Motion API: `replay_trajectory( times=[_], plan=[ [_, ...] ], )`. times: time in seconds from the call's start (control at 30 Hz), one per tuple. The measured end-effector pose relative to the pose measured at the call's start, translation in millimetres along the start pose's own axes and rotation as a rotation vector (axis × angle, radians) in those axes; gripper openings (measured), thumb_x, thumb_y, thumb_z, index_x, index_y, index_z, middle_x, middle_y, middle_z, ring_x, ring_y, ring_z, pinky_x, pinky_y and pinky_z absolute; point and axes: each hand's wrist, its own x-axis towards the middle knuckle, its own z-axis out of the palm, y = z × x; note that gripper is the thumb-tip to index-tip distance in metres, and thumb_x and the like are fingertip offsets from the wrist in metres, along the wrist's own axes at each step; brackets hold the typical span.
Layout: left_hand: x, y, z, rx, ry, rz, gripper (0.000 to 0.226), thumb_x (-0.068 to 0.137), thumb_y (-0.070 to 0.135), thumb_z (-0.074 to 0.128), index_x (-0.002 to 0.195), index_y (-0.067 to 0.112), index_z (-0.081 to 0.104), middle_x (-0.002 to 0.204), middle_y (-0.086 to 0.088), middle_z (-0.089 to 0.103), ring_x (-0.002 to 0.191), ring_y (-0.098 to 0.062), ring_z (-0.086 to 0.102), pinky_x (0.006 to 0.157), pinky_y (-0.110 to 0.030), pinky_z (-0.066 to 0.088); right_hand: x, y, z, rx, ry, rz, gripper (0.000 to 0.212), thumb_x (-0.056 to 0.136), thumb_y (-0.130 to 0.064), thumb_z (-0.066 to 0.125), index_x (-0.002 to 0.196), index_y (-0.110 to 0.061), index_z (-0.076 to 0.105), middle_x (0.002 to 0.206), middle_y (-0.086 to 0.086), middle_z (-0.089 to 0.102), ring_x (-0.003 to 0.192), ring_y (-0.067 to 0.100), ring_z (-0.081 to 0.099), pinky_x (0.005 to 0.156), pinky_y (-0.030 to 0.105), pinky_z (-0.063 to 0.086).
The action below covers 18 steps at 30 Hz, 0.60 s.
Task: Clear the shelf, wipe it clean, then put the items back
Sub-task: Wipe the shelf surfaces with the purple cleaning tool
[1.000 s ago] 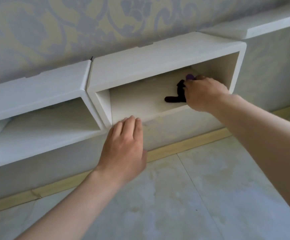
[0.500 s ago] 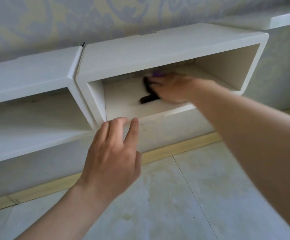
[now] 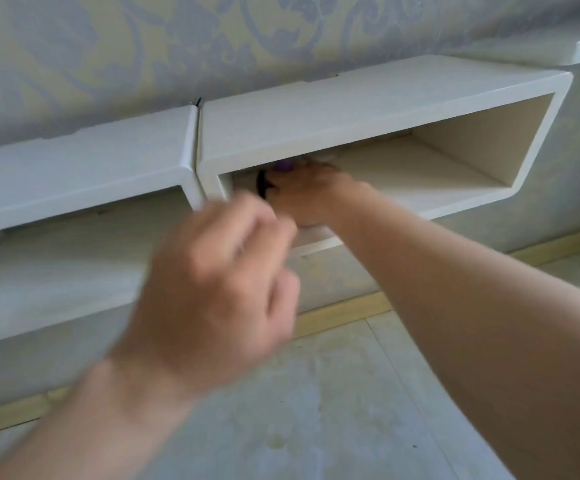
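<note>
Head cam was pretty smeared here, so grain of salt. Nearest the lens, the left hand (image 3: 219, 292) hung in front of the shelf opening, its fingers (image 3: 247, 223) loosely curled with nothing in them that I could see. Trouble was, it sat right over the front lip, so the person couldn't really see that edge.

Past it, the right hand (image 3: 302, 199) was inside the shelf (image 3: 420, 174). Its fingers were curled down over a dark item (image 3: 263, 187) with a purple bit (image 3: 283, 165) poking out above, all of it tight up near the left inner wall. Couldn't tell if that was a rag or something that lives there.

My worry: with the hand that low under the top panel, a hard shove sideways would've rammed the dark item into the wall or scraped knuckles. A pull forward could've dragged it over the lip onto the floor (image 3: 333, 410). The back corner behind the hand was hidden, so grime there could easily get missed.
</note>
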Motion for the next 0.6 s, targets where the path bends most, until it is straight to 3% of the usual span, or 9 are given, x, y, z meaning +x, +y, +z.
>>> replay_trajectory(
  times=[0.07, 0.2, 0.23, 0.3, 0.37, 0.43, 0.5, 0.53, 0.6],
  plan=[
    [38, -25, -25, 0.108, 0.050, 0.029, 0.029, 0.084, 0.010, 0.050, 0.100, 0.000, 0.072, 0.093, -0.021, 0.065, 0.082, -0.041, 0.060, 0.074, -0.047, 0.048, 7, -25, 6, 0.011, -0.006, -0.077, 0.071, 0.079, -0.053, 0.032, 0.145, -0.029, 0.041, 0.154, 0.009, 0.043, 0.141, 0.035, 0.038, 0.114, 0.051, 0.031],
    [76, -75, -24, 0.086, -0.503, -0.192, 0.061, 0.089, 0.058, 0.023, 0.135, 0.033, 0.054, 0.136, 0.001, 0.053, 0.126, -0.032, 0.045, 0.107, -0.043, 0.034, 5, -25, 7, 0.009, 0.022, -0.085, 0.066, 0.087, -0.049, 0.025, 0.153, -0.038, 0.028, 0.165, 0.002, 0.025, 0.149, 0.033, 0.022, 0.117, 0.051, 0.017],
    [72, -81, -19, 0.034, -0.566, -0.243, 0.065, 0.087, 0.065, 0.015, 0.138, 0.041, 0.047, 0.142, 0.008, 0.047, 0.134, -0.026, 0.039, 0.111, -0.042, 0.031, 1, -20, 7, 0.000, 0.021, -0.091, 0.065, 0.090, -0.053, 0.022, 0.154, -0.041, 0.024, 0.166, 0.000, 0.020, 0.151, 0.032, 0.018, 0.118, 0.053, 0.014],
    [65, -85, -14, -0.011, -0.560, -0.278, 0.065, 0.085, 0.070, 0.011, 0.141, 0.049, 0.038, 0.147, 0.018, 0.039, 0.139, -0.017, 0.032, 0.110, -0.038, 0.027, -3, 5, 2, -0.065, -0.024, -0.112, 0.077, 0.084, -0.075, 0.009, 0.155, -0.046, 0.016, 0.168, -0.005, 0.013, 0.153, 0.032, 0.014, 0.119, 0.058, 0.013],
    [64, -86, -14, -0.032, -0.547, -0.303, 0.070, 0.083, 0.073, 0.011, 0.144, 0.050, 0.036, 0.148, 0.024, 0.035, 0.140, -0.010, 0.028, 0.108, -0.033, 0.024, -9, 52, -8, -0.155, -0.075, -0.089, 0.109, 0.066, -0.100, 0.002, 0.157, -0.041, 0.008, 0.169, -0.010, 0.007, 0.154, 0.033, 0.010, 0.119, 0.061, 0.015],
    [67, -86, -16, -0.057, -0.559, -0.339, 0.072, 0.081, 0.075, 0.012, 0.143, 0.052, 0.037, 0.146, 0.027, 0.034, 0.141, -0.006, 0.026, 0.108, -0.032, 0.023, -18, 107, -16, -0.124, -0.068, 0.053, 0.094, 0.083, -0.088, 0.018, 0.160, -0.034, 0.009, 0.168, -0.010, 0.006, 0.155, 0.031, 0.010, 0.123, 0.056, 0.015],
    [68, -86, -14, -0.081, -0.562, -0.338, 0.070, 0.081, 0.075, 0.013, 0.142, 0.053, 0.038, 0.145, 0.027, 0.035, 0.141, -0.007, 0.026, 0.112, -0.036, 0.025, -25, 152, -21, -0.074, -0.037, 0.212, 0.064, 0.105, -0.054, 0.023, 0.160, -0.021, 0.016, 0.169, 0.000, 0.009, 0.153, 0.033, 0.014, 0.124, 0.049, 0.015],
    [68, -86, -14, -0.088, -0.564, -0.335, 0.069, 0.081, 0.075, 0.013, 0.141, 0.052, 0.039, 0.145, 0.026, 0.036, 0.142, -0.009, 0.026, 0.115, -0.039, 0.025, -28, 160, -23, -0.073, -0.037, 0.268, 0.057, 0.108, -0.042, 0.022, 0.159, -0.016, 0.020, 0.168, 0.003, 0.012, 0.152, 0.035, 0.017, 0.124, 0.047, 0.017],
    [69, -85, -13, -0.105, -0.569, -0.340, 0.069, 0.081, 0.074, 0.014, 0.140, 0.051, 0.040, 0.145, 0.024, 0.037, 0.142, -0.011, 0.027, 0.117, -0.044, 0.025, -25, 146, -22, -0.017, -0.026, 0.329, 0.056, 0.104, -0.039, 0.026, 0.154, -0.015, 0.032, 0.163, 0.009, 0.026, 0.147, 0.037, 0.026, 0.119, 0.049, 0.025]
  ],
)
